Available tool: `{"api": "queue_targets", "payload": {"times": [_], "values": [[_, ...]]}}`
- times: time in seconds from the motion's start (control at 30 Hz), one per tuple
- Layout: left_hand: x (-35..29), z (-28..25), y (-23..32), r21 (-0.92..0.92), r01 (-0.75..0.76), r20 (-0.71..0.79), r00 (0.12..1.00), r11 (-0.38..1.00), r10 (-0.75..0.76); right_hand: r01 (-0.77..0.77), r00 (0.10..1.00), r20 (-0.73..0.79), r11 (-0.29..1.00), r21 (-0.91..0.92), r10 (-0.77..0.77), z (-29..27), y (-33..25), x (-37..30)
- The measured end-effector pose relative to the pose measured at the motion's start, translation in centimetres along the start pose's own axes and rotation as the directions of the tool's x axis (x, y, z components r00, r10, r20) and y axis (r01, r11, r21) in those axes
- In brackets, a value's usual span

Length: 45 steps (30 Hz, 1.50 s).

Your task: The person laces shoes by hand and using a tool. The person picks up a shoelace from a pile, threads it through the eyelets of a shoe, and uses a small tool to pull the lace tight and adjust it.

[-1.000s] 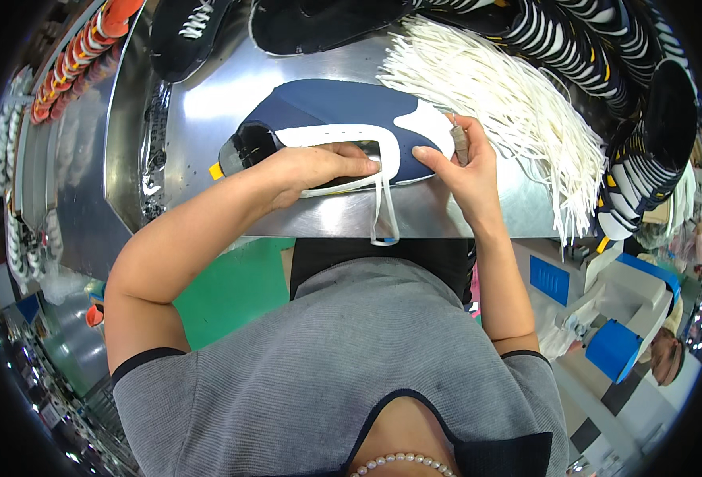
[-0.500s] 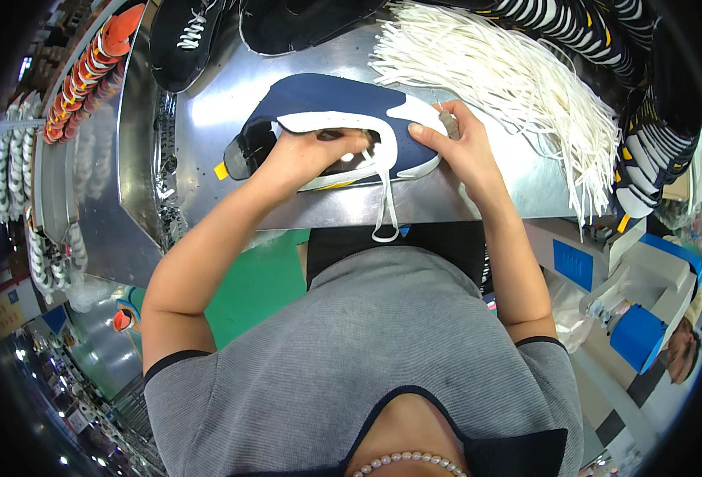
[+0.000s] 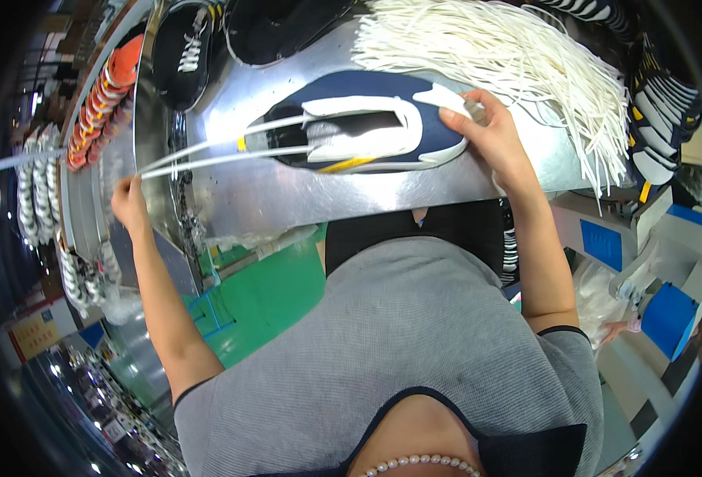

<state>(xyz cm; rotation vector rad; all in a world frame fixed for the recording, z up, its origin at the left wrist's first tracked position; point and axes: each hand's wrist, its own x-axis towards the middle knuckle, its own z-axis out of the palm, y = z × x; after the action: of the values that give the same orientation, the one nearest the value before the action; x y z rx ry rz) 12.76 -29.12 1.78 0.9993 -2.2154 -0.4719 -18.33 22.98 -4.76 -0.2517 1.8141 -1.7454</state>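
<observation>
In the upper middle of the frame lies one shoe upper (image 3: 367, 103), its toe to the right and its heel to the left, on one surface (image 3: 287, 191) of shiny metal. Two strands of white lace (image 3: 224, 160) run from its opening toward the left of the frame, drawn straight and meeting at one point. There the left hand (image 3: 131, 203) is closed round them, well apart from the shoe. The right hand (image 3: 498, 139) grips the toe, thumb laid on top and the other fingers round the far edge.

The upper is long and rounded: smooth navy material, a white toe overlay, a white U-shaped band round the opening, one yellow stripe on the near side and a small yellow tab at the heel. The lace is flat and narrow.

Across the upper right spreads one heap of loose white laces (image 3: 494, 56), thin and tangled, too many to count. Two black shoe pieces (image 3: 180, 71) sit at the upper left and top, one of them with white lacing. Further left is one row of orange shoe parts (image 3: 122, 67), nested together; at the right edge stand striped black-and-white uppers (image 3: 669, 107), packed too closely to count.
</observation>
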Motion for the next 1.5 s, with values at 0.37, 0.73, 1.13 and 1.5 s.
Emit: {"api": "queue_targets", "payload": {"times": [0.37, 0.73, 1.13, 1.5], "values": [[-12.3, 7.9, 31.7, -0.753, -0.044, 0.554, 0.497, 0.657, 0.668, 0.126, 0.9, -0.174, 0.621, -0.774, -0.4, 1.2, -1.0, -0.8], [-13.2, 13.5, 25.3, -0.647, 0.556, 0.715, 0.68, 0.522, 0.161, 0.281, 0.927, 0.013, 0.672, -0.686, -0.374, 6.3, -1.6, 1.6], [1.4, 5.2, 6.3, -0.626, 0.419, 0.605, 0.793, -0.658, -0.07, 0.316, 0.836, -0.168, 0.709, -0.631, -0.522, 6.0, 0.8, 1.2], [-8.1, 6.3, 22.7, -0.815, 0.474, 0.557, 0.8, 0.334, 0.225, 0.156, 0.986, -0.054, 0.986, -0.054, -0.159, 3.9, 0.0, 2.4]]}}
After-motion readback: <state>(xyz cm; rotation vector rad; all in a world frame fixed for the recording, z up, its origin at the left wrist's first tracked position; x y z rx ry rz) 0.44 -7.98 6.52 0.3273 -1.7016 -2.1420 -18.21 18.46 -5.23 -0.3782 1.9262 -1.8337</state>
